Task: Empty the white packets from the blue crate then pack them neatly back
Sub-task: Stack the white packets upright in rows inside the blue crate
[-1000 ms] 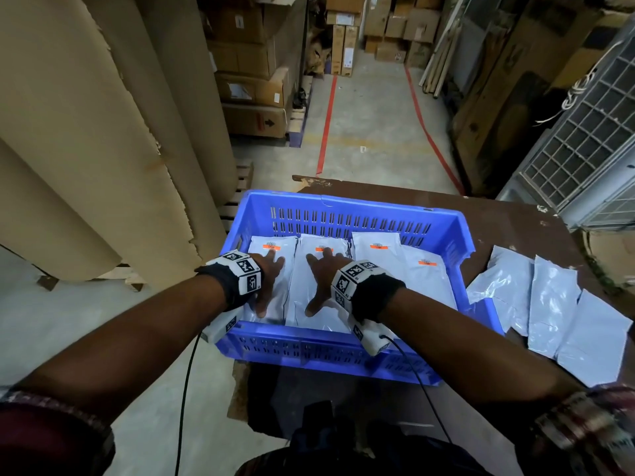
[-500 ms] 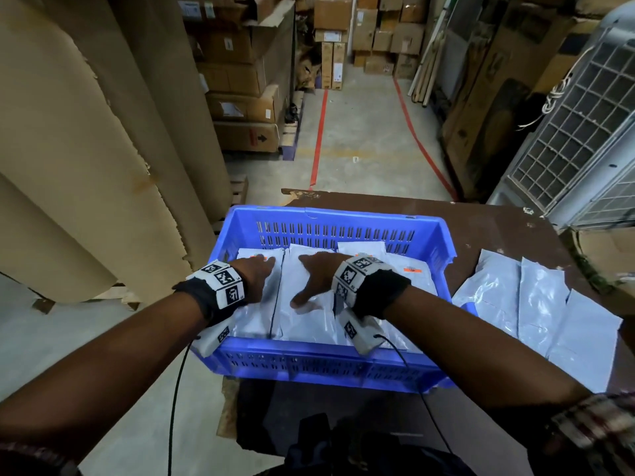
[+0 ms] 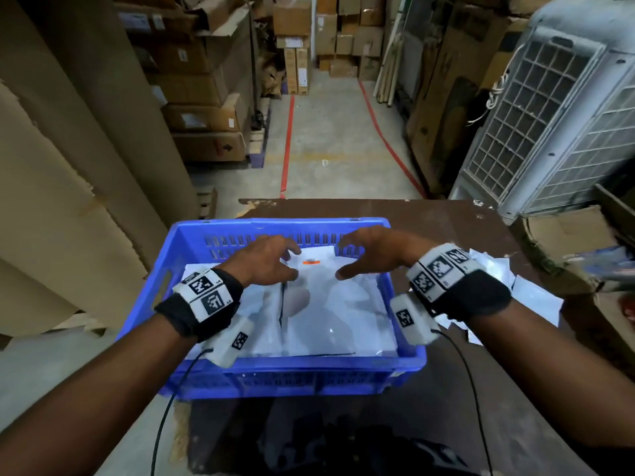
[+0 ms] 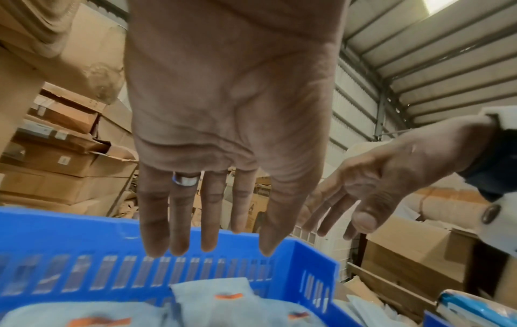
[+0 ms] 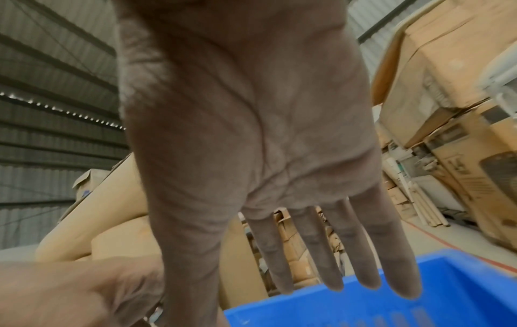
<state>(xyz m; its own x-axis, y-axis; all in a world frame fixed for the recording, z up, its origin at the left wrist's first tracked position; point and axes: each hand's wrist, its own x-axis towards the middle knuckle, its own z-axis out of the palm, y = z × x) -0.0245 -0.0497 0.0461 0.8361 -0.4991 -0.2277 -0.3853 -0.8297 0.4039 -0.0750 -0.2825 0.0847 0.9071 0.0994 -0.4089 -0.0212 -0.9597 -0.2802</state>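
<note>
Step in hand: I judge this to be the levelling pass of the repacking, with my hands over the glossy white plastic packets (image 3: 330,304) that lie flat in rows inside the slotted blue plastic crate (image 3: 192,249).
Left hand (image 3: 264,259): spread wide, fingers straight and relaxed, holding nothing; it hovers above the far ends of the packets, apart from them as the left wrist view shows.
Right hand (image 3: 371,250): likewise wide and empty, fingers extended over the crate's far right corner, thumb pointing inward.
Crate position: it sits on the dark brown bench (image 3: 446,228), at its left edge, directly in front of me.
Unpacked stock: more white packets (image 3: 529,290) lie loose on the bench just right of the crate, partly hidden by my right wrist.
Method: lower both palms flat, press evenly, and slide outward so that the slippery packets seat edge to edge without riding up. Keep the orange labels (image 3: 311,261) at the far end. Then take the loose packets one at a time.
Change from half a second ago: both hands were pressing on the packets near the crate's middle; now they are lifted clear and further forward, toward the far wall.
</note>
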